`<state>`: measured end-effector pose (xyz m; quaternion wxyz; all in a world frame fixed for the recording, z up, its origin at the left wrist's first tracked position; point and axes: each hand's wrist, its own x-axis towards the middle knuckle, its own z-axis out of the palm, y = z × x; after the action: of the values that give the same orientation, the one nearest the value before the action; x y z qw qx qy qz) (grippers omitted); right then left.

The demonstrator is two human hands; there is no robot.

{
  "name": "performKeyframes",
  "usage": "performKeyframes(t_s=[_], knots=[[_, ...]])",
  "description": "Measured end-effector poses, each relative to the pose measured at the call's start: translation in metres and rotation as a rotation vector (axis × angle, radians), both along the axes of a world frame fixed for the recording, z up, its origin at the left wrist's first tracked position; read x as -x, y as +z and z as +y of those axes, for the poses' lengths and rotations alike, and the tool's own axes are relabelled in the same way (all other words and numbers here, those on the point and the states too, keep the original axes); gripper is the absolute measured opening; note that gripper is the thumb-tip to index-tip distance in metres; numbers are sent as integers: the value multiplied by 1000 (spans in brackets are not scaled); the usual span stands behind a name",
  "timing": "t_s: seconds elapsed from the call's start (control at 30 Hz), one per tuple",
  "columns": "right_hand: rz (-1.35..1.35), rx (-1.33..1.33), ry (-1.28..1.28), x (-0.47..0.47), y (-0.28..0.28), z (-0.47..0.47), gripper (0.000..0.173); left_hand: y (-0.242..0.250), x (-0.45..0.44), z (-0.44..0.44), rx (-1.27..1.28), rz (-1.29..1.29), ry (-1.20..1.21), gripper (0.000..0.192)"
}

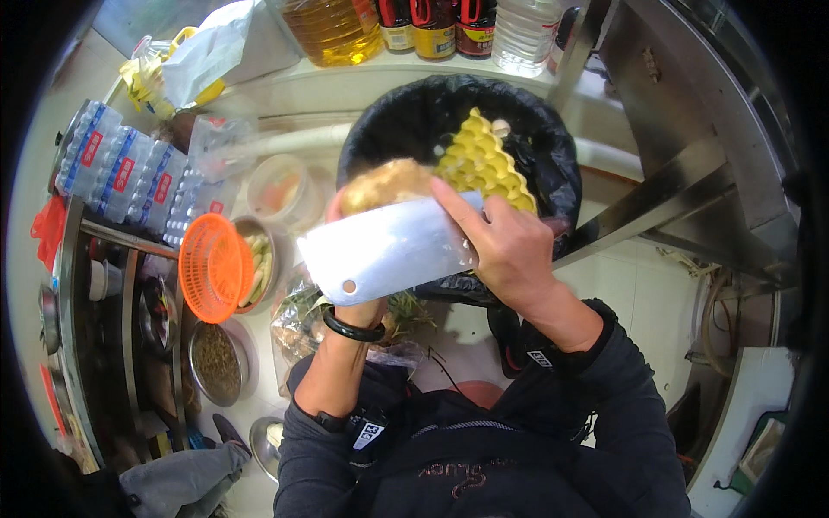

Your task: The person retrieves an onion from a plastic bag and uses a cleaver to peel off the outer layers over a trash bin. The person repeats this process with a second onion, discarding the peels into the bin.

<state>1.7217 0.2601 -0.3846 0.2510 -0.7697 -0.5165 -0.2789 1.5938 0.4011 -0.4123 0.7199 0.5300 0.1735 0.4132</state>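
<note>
My right hand (508, 243) grips a broad metal cleaver (388, 249), its forefinger stretched along the blade. The blade has a round hole near one corner and pale bits stuck near the hand. Behind it, my left hand (335, 206) holds a tan, rough root vegetable (388, 184), slightly blurred. Most of that hand is hidden by the blade. A black bangle (353, 327) circles the left wrist. Beneath both hands stands a round bin lined with a black plastic bag (395, 107). Inside it lie a yellow egg tray (486, 162) and bits of eggshell.
At left are an orange plastic basket (214, 269), a bowl of pale vegetables (261, 265) and a metal basin (220, 362). Leafy scraps (408, 311) lie below the cleaver. Bottles (434, 29) line the back ledge. A metal frame (660, 201) stands right; another person's leg (188, 476) shows lower left.
</note>
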Motion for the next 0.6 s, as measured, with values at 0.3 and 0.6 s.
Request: performKeyframes(t_s=[0.3, 0.6], knots=[[54, -54, 77, 0, -2, 6, 54, -7, 7, 8, 156, -94, -94, 57], [112, 77, 122, 9, 14, -3, 60, 3, 27, 19, 346, -182, -338, 58]])
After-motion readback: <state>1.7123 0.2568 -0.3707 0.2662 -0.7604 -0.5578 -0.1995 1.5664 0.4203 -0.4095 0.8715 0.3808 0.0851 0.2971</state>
